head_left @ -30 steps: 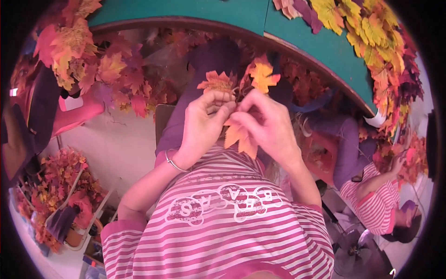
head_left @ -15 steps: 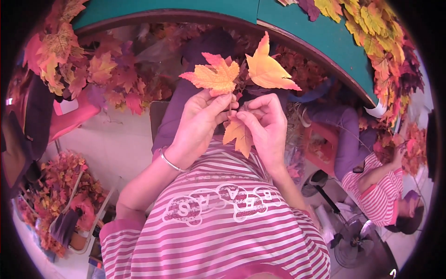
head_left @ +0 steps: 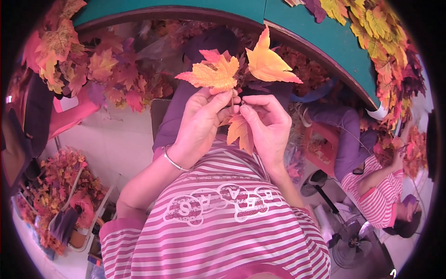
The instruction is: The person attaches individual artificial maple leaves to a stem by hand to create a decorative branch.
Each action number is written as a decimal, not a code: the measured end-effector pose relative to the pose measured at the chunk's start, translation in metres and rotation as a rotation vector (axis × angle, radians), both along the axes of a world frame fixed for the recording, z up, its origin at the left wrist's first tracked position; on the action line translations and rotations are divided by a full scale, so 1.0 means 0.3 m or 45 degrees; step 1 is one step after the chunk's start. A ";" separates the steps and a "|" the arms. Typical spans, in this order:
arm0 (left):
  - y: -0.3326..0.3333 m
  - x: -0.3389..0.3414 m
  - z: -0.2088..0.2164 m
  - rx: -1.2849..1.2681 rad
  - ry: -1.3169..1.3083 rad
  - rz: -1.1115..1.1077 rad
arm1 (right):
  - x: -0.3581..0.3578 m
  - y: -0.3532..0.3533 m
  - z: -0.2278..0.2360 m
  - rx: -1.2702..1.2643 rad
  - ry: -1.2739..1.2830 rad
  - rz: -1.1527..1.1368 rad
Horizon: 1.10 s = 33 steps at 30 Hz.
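Note:
In front of my chest I hold a spray of artificial maple leaves. My left hand (head_left: 202, 116) pinches its thin stem between thumb and fingers. Above the fingers spread a yellow-orange leaf with pink tips (head_left: 214, 74) and a yellow leaf with a red edge (head_left: 269, 60). My right hand (head_left: 269, 123) is closed in a pinch just right of the stem, its fingertips close to the left ones. A smaller orange leaf (head_left: 239, 132) hangs below, between my hands, its stem apparently in the right fingertips. The exact grip is partly hidden.
A green-topped table (head_left: 186, 13) curves across the far side, with yellow and red leaves (head_left: 374, 30) heaped at its right. Leaf bunches (head_left: 104, 65) hang at the left, more fill a pile (head_left: 60, 186) lower left. At right are another person (head_left: 371, 176) and a fan (head_left: 350, 242).
My right hand has shifted slightly right, and the small orange leaf has moved a little with it. The upper left leaf has tipped slightly left. My left hand keeps its pinch.

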<state>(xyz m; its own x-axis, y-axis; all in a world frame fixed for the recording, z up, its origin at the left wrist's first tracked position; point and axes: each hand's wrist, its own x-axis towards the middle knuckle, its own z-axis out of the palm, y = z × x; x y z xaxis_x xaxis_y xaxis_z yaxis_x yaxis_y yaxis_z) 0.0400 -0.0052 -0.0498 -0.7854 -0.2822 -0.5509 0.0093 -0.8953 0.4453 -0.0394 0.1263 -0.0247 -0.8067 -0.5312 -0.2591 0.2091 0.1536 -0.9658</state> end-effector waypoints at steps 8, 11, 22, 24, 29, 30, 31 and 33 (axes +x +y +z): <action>0.025 -0.010 0.011 -0.130 -0.049 0.021 | -0.006 -0.008 0.004 0.033 -0.044 -0.038; 0.035 -0.008 0.008 -0.221 -0.083 -0.014 | -0.016 0.004 -0.013 0.106 0.085 -0.010; -0.006 -0.002 -0.011 0.119 -0.107 -0.386 | -0.083 0.037 -0.057 0.072 -0.001 0.156; -0.007 0.003 -0.023 0.155 -0.119 -0.403 | -0.105 0.039 -0.082 0.012 -0.095 0.194; -0.001 0.002 0.020 0.077 -0.162 -0.509 | -0.180 0.020 -0.077 -0.172 -0.579 0.329; -0.004 0.010 0.041 0.017 -0.118 -0.525 | -0.187 0.024 -0.106 -0.257 -0.654 0.292; -0.009 0.018 0.051 -0.044 -0.073 -0.535 | -0.205 0.022 -0.105 -0.261 -0.647 0.292; -0.020 0.050 0.036 -0.060 -0.057 -0.613 | -0.242 0.021 -0.088 -0.237 -0.599 0.393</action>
